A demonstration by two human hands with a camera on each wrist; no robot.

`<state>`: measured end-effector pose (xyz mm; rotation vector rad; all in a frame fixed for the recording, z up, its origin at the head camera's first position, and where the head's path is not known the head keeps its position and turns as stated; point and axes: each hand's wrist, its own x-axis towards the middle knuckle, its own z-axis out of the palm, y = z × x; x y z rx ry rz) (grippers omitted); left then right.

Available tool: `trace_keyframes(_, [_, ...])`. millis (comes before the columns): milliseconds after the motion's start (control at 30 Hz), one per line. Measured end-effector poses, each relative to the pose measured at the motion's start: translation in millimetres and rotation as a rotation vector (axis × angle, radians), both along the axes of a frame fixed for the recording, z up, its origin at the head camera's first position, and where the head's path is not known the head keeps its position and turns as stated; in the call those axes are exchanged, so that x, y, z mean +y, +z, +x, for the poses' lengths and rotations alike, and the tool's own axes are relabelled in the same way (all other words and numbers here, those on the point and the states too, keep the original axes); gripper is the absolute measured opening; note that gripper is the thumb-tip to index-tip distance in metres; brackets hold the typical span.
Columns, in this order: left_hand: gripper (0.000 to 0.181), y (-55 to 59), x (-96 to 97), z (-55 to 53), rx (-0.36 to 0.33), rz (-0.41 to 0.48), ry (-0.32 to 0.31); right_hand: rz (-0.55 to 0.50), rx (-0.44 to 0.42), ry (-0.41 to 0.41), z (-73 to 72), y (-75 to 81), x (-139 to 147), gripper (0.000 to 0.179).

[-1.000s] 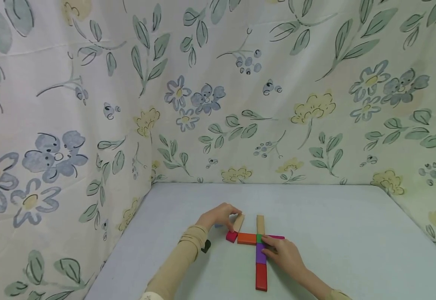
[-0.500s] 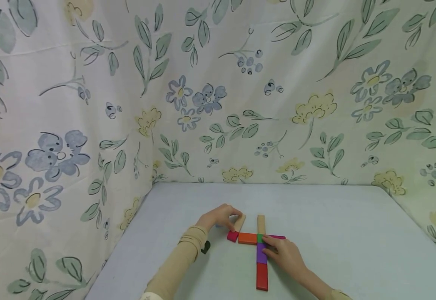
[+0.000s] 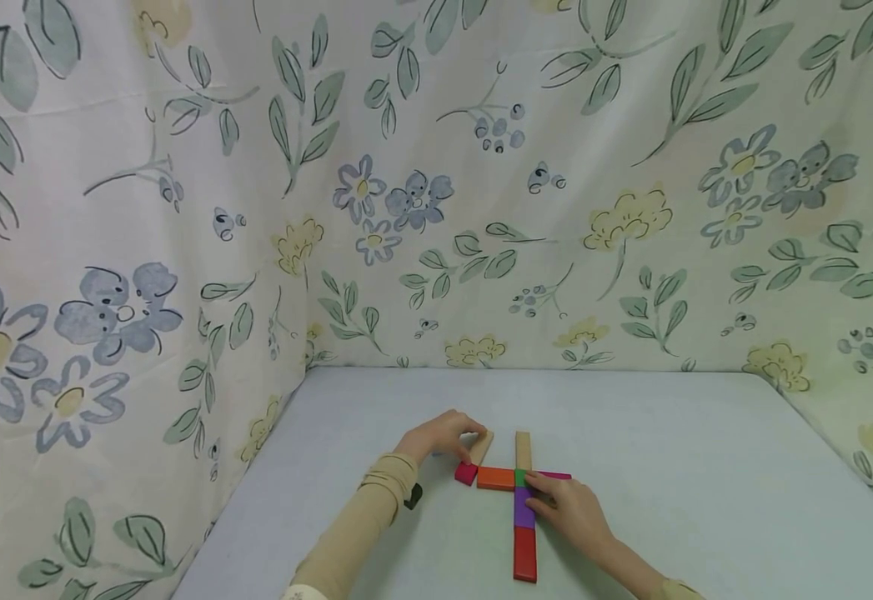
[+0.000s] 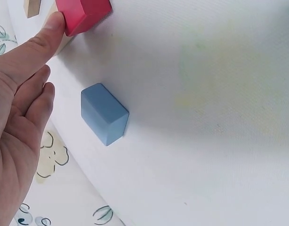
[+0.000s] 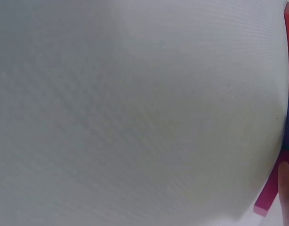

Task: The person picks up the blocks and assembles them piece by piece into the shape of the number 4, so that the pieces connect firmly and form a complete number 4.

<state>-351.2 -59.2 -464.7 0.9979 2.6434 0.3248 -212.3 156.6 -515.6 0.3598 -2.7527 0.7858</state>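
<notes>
In the head view my left hand (image 3: 442, 435) grips a slanted plain wooden block (image 3: 483, 448) between fingers at its far end and thumb at its near end. The thumb tip also lies right at the edge of a pinkish-red block (image 4: 85, 15) in the left wrist view. My right hand (image 3: 573, 510) rests its index finger by a small green block (image 3: 520, 477), its thumb beside a purple block (image 3: 524, 507). Around the green block an orange block (image 3: 496, 477), an upright-running plain block (image 3: 523, 450) and a magenta block (image 3: 556, 475) form a cross.
A red block (image 3: 524, 554) extends the row toward the front. A blue block (image 4: 104, 114) lies near my left hand, mostly hidden in the head view. One dark green piece (image 3: 414, 497) sits beside the left sleeve. Flowered cloth (image 3: 481, 208) hangs behind the white table (image 3: 669, 450).
The slanted plain block in my left hand has shifted very slightly to the right. My right hand holds its place on the row.
</notes>
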Motion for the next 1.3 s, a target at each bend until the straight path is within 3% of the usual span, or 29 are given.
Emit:
trace_keyframes(567, [0.057, 1.5, -0.2, 2.4, 0.025, -0.023, -0.008, 0.002, 0.002, 0.001, 0.7, 0.5, -1.6, 0.035])
trace_keyframes(800, [0.055, 3.6, -0.5, 5.7, 0.019, 0.006, -0.012, 0.020, 0.021, 0.002, 0.8, 0.5, 0.1, 0.034])
trace_keyframes(1033, [0.054, 3.5, -5.7, 6.1, 0.032, 0.084, -0.023, 0.017, 0.027, 0.004, 1.4, 1.6, 0.7, 0.034])
trace_keyframes(1300, [0.049, 1.2, -22.7, 5.5, -0.050, 0.263, 0.081, 0.010, 0.016, 0.003, 1.8, 1.3, -0.5, 0.034])
